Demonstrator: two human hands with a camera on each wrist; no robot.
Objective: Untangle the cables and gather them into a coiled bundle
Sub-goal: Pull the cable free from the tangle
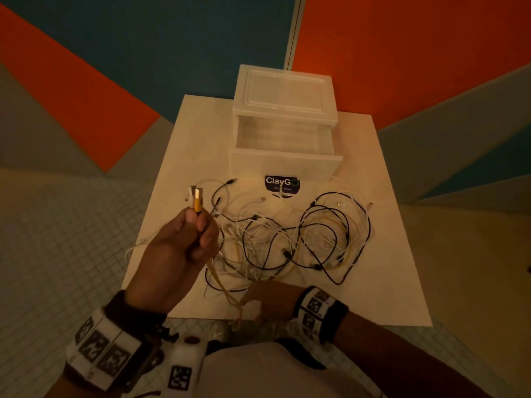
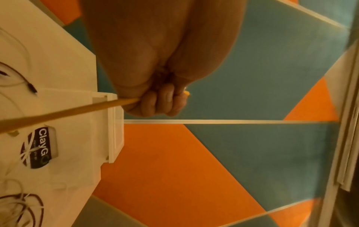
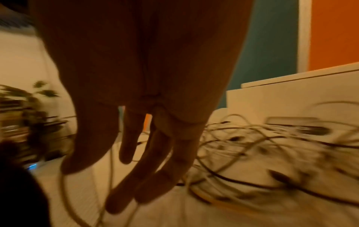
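A tangle of black, white and yellow cables (image 1: 290, 239) lies on the white table (image 1: 388, 254). My left hand (image 1: 186, 239) is raised above the table's left side and grips a yellow cable (image 1: 219, 280), its plugs (image 1: 196, 199) sticking up out of the fist. In the left wrist view the fingers (image 2: 161, 102) curl round that yellow cable (image 2: 58, 115). My right hand (image 1: 270, 297) is low at the table's near edge, where the yellow cable runs past it. The blurred right wrist view shows its fingers (image 3: 136, 153) straight and spread, thin strands hanging by them, with the tangle (image 3: 252, 153) beyond.
A translucent plastic drawer box (image 1: 284, 93) stands at the back of the table with its drawer (image 1: 284, 165) pulled out. A dark ClayGo sticker (image 1: 282, 185) lies in front of it. Tiled floor surrounds the table, and orange and blue walls rise behind.
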